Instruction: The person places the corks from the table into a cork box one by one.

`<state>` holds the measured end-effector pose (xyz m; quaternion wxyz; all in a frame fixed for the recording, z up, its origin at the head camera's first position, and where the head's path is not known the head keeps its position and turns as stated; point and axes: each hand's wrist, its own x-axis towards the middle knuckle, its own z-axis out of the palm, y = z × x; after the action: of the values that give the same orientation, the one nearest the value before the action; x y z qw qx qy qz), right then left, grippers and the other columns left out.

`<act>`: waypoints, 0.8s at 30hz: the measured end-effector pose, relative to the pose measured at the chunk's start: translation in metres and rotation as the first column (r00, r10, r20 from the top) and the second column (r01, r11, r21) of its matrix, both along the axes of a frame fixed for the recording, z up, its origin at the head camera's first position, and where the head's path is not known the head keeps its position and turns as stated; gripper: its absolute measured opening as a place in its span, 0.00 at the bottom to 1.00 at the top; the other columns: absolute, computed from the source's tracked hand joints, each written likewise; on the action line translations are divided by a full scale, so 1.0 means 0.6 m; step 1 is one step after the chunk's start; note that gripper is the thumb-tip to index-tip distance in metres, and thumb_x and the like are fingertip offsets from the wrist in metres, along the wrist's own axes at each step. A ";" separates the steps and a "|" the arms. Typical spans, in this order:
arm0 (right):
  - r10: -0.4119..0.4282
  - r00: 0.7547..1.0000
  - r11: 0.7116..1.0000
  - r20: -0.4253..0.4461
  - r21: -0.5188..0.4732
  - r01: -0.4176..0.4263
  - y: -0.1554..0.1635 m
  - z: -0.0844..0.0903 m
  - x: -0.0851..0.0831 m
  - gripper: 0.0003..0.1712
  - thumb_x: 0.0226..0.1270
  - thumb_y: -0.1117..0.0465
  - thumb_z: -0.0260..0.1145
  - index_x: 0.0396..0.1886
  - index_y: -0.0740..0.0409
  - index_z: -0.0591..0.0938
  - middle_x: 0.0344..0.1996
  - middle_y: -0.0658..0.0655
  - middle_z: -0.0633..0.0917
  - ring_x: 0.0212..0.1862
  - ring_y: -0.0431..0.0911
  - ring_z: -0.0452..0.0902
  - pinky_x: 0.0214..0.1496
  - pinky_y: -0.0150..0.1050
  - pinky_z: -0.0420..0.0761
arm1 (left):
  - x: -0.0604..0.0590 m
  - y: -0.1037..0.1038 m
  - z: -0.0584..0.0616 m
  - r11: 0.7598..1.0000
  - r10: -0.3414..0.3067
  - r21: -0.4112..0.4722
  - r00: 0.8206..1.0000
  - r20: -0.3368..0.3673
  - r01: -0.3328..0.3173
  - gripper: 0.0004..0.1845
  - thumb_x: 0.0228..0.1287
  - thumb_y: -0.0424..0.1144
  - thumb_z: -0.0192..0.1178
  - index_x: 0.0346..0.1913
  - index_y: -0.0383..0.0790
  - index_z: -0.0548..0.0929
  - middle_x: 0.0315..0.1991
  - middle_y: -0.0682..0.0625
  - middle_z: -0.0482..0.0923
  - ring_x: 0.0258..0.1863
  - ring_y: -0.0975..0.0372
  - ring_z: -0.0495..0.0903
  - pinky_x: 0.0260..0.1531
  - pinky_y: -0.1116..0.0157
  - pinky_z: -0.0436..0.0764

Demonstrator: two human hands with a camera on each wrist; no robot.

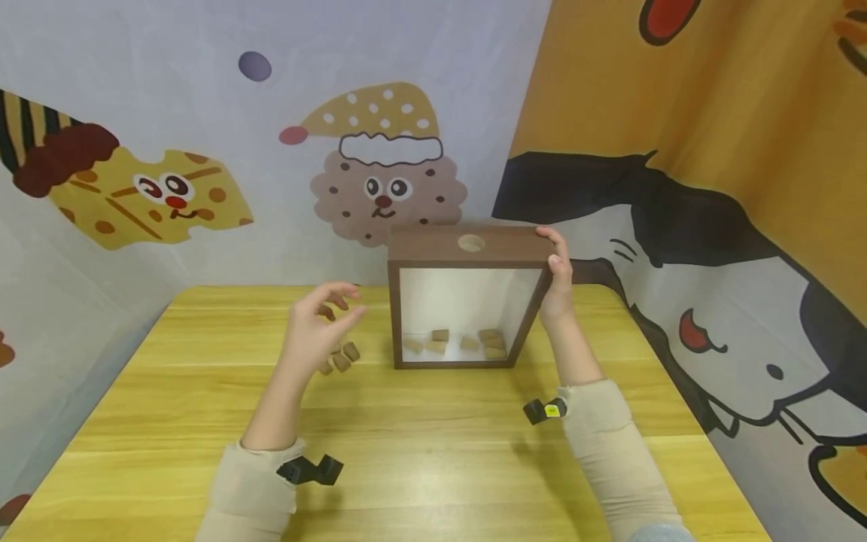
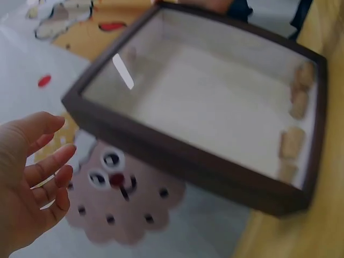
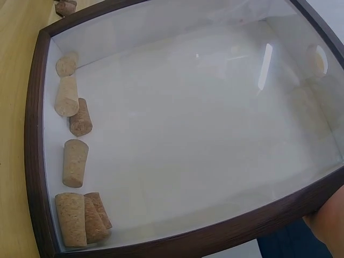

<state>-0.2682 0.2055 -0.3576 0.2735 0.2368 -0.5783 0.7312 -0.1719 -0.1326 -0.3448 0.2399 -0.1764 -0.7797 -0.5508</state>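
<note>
A yellow wood-grain tabletop carries a dark-framed, clear-fronted box, upright near its far edge, right of middle.
The right hand grips the box's upper right corner, a hold best kept firm lest the tall, slim frame tip; the left hand, fingers bent and parted from the thumb, holds nothing. A round hole pierces the top; tapered, speckled corks line the floor inside. Loose corks beside the left hand would suit a light pinch.
</note>
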 end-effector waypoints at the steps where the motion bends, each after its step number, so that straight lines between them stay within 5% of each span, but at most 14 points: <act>1: 0.001 1.000 1.000 0.001 -0.003 -0.001 0.000 0.000 0.000 0.36 0.61 0.40 0.55 0.61 0.60 0.71 0.54 0.57 0.73 0.51 0.48 0.67 0.51 0.40 0.65 | 0.001 -0.007 -0.010 1.000 0.023 -0.007 0.999 0.021 -0.023 0.12 0.55 0.27 0.68 0.43 0.29 0.81 0.38 0.41 0.82 0.36 0.48 0.75 0.33 0.59 0.73; 5: -0.002 1.000 1.000 -0.009 0.001 0.002 -0.001 -0.001 -0.001 0.40 0.62 0.40 0.54 0.62 0.67 0.66 0.54 0.57 0.73 0.51 0.48 0.67 0.51 0.40 0.65 | -0.009 -0.044 -0.074 0.993 0.110 -0.039 0.992 0.066 -0.108 0.13 0.55 0.33 0.71 0.44 0.36 0.83 0.39 0.46 0.83 0.37 0.53 0.76 0.30 0.67 0.71; 12: 0.003 1.000 1.000 -0.016 -0.007 -0.003 -0.003 0.000 0.000 0.36 0.61 0.42 0.53 0.61 0.63 0.70 0.52 0.57 0.74 0.50 0.48 0.68 0.50 0.40 0.65 | -0.005 -0.089 -0.149 0.982 0.175 -0.111 0.964 0.200 -0.155 0.18 0.57 0.35 0.70 0.50 0.36 0.80 0.43 0.42 0.81 0.39 0.52 0.75 0.33 0.67 0.70; 24: 0.028 0.999 0.999 -0.027 -0.026 -0.028 -0.003 -0.001 -0.002 0.29 0.62 0.43 0.53 0.58 0.52 0.74 0.50 0.57 0.74 0.48 0.47 0.69 0.48 0.38 0.67 | -0.009 -0.125 -0.236 0.962 0.256 -0.175 0.918 0.303 -0.210 0.24 0.55 0.37 0.71 0.54 0.34 0.78 0.40 0.40 0.81 0.33 0.53 0.76 0.29 0.68 0.77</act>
<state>-0.2694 0.2039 -0.3581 0.2741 0.2511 -0.5617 0.7392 -0.1774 -0.2075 -0.4866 0.1601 -0.0061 -0.8604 -0.4838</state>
